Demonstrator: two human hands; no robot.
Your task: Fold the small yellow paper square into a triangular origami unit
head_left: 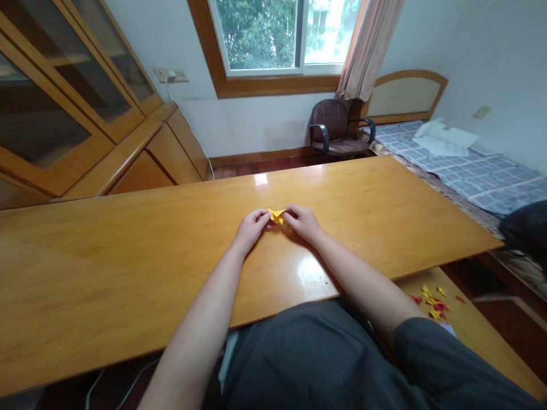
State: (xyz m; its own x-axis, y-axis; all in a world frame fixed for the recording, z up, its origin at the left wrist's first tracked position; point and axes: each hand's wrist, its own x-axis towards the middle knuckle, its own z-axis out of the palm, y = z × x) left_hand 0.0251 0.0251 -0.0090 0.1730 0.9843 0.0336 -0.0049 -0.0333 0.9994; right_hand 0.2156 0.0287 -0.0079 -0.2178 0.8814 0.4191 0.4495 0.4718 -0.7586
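A small yellow folded-paper figure [277, 215] with pointed tips is held just above the wooden table [128, 250], between my two hands. My left hand [252, 226] pinches its left side between thumb and fingers. On the other side, my right hand [302, 220] has its fingertips closed on the figure's right tip. The fine folds are too small to make out.
Several yellow and red folded-paper pieces [433, 302] lie on a lower wooden surface [487, 330] at my right. Beyond the table stand an armchair [335, 128] and a bed [461, 151]. A glass-fronted cabinet [64, 102] is at the left.
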